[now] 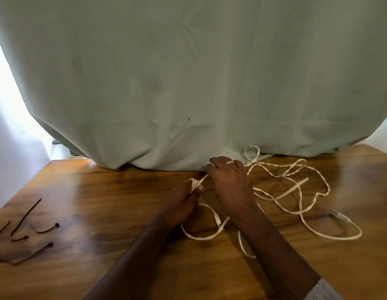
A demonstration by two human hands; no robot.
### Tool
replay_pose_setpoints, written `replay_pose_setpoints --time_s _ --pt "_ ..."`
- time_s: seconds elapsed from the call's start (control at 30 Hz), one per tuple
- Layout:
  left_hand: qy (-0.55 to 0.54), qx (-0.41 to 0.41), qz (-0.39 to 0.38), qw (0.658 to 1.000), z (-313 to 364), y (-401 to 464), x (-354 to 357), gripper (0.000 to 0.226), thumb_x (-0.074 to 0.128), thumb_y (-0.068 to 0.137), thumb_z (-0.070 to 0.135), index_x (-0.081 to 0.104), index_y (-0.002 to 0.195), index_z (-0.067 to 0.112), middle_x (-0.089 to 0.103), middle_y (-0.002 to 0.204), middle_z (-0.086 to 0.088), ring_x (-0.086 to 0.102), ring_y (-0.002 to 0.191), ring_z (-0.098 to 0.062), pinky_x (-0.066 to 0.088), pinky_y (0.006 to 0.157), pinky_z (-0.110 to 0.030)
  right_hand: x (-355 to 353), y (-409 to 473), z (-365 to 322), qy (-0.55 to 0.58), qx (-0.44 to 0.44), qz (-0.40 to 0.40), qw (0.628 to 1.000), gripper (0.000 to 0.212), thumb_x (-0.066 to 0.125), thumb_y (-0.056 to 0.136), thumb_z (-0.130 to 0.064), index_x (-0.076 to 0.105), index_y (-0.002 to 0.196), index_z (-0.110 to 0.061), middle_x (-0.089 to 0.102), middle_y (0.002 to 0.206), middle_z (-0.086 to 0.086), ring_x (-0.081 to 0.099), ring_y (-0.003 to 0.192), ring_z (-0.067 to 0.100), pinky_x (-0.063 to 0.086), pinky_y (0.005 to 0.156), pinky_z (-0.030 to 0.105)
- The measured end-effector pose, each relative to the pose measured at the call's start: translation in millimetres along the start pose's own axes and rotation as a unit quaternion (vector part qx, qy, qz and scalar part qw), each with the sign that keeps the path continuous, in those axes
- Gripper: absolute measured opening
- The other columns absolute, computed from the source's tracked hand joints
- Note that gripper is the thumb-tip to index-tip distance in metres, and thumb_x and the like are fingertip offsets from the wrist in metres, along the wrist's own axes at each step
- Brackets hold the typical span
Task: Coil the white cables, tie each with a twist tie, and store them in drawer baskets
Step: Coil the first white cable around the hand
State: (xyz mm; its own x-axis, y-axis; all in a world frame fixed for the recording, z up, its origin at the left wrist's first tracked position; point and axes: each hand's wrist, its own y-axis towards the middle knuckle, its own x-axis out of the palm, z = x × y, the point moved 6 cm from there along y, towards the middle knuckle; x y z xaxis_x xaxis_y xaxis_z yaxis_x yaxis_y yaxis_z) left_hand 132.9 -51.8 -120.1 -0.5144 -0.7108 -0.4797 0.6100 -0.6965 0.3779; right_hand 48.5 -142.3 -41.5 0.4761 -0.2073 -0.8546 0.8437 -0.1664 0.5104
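A long white cable (292, 191) lies tangled in loose loops on the wooden table (101, 202), mostly to the right of my hands. My left hand (184, 202) pinches a small bundle of cable turns between thumb and fingers. My right hand (229, 180), with a ring on one finger, reaches over the cable just beyond the left hand, fingers curled down on a strand. One cable plug (337, 215) rests at the right, another end (218, 224) lies between my forearms. Several dark ties (34, 230) lie at the table's left front.
A pale green curtain (188, 72) hangs down onto the table's far edge, right behind my hands. A bright window strip shows at the far left. No drawer or basket is in view.
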Motion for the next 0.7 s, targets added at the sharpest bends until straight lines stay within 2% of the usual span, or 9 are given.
replay_pose_setpoints --time_s 0.07,0.13,0.23,0.33,0.43,0.53,0.63,0.7 --pt "-0.063 -0.034 0.022 0.997 -4.7 0.9 -8.6 0.032 0.048 0.105 0.026 0.066 0.085 0.008 0.054 0.062 0.003 0.05 0.055 -0.01 0.041 0.054 -0.028 2.3 -2.9 -0.5 0.033 0.005 0.012 0.999 0.034 0.06 0.08 -0.01 0.071 0.112 -0.013 0.069 0.118 0.012 0.065 0.11 0.033 0.051 0.094 0.045" --pt "-0.143 -0.066 0.059 0.986 -8.8 1.5 -19.2 0.033 0.045 0.106 0.026 0.066 0.084 0.014 0.048 0.061 -0.001 0.043 0.052 -0.013 0.035 0.047 -0.025 6.9 -5.1 6.7 0.039 0.031 -0.004 0.999 0.045 0.056 0.082 -0.005 0.064 0.125 -0.017 0.066 0.125 0.009 0.061 0.115 0.031 0.047 0.098 0.044" --pt "-0.304 -0.113 0.085 0.942 -13.7 0.6 -29.3 0.036 0.042 0.106 0.027 0.062 0.083 0.008 0.035 0.053 -0.003 0.028 0.043 -0.013 0.023 0.04 -0.022 15.2 -9.3 20.9 0.022 0.072 -0.047 0.996 0.055 0.064 0.088 -0.011 0.047 0.138 -0.026 0.062 0.133 0.004 0.055 0.124 0.028 0.04 0.103 0.044" --pt "-0.405 -0.121 0.048 0.905 -9.1 1.2 -27.5 0.039 0.041 0.103 0.03 0.061 0.082 0.003 0.03 0.047 -0.001 0.025 0.036 -0.01 0.021 0.037 -0.02 16.1 -9.8 25.7 0.06 0.087 -0.051 0.993 0.059 0.066 0.089 -0.014 0.044 0.142 -0.026 0.053 0.143 0.004 0.05 0.13 0.027 0.039 0.107 0.042" --pt "-0.457 -0.129 -0.008 0.88 -3.5 -0.2 -19.3 0.041 0.043 0.099 0.036 0.062 0.082 0.004 0.029 0.047 0.0 0.023 0.036 -0.009 0.016 0.04 -0.024 8.5 -2.0 20.3 0.108 0.053 -0.004 0.993 0.057 0.067 0.087 -0.004 0.053 0.139 -0.02 0.049 0.149 0.008 0.049 0.133 0.03 0.042 0.106 0.043" --pt "-0.494 -0.138 -0.041 0.858 -0.2 -4.2 -15.3 0.043 0.041 0.101 0.039 0.061 0.081 0.006 0.03 0.047 0.002 0.023 0.037 -0.009 0.017 0.041 -0.025 9.9 6.0 11.5 0.121 0.021 -0.01 0.992 0.04 0.06 0.095 -0.008 0.059 0.134 -0.017 0.054 0.145 0.009 0.05 0.132 0.027 0.042 0.106 0.038" --pt "-0.529 -0.153 -0.037 0.834 0.3 -5.1 -17.9 0.046 0.041 0.098 0.045 0.058 0.077 0.008 0.029 0.044 0.004 0.024 0.035 -0.008 0.021 0.037 -0.021 17.1 13.0 6.8 0.163 -0.003 -0.036 0.986 0.025 0.05 0.102 -0.017 0.059 0.125 -0.016 0.064 0.123 0.007 0.059 0.11 0.024 0.048 0.093 0.037" --pt "-0.539 -0.163 -0.033 0.826 1.5 -4.5 -18.2 0.049 0.04 0.097 0.05 0.057 0.073 0.01 0.028 0.042 0.004 0.024 0.033 -0.008 0.022 0.036 -0.019 22.1 16.0 6.0 0.212 -0.019 -0.035 0.976 0.024 0.044 0.106 -0.026 0.057 0.123 -0.015 0.064 0.118 0.007 0.059 0.105 0.024 0.05 0.089 0.041"
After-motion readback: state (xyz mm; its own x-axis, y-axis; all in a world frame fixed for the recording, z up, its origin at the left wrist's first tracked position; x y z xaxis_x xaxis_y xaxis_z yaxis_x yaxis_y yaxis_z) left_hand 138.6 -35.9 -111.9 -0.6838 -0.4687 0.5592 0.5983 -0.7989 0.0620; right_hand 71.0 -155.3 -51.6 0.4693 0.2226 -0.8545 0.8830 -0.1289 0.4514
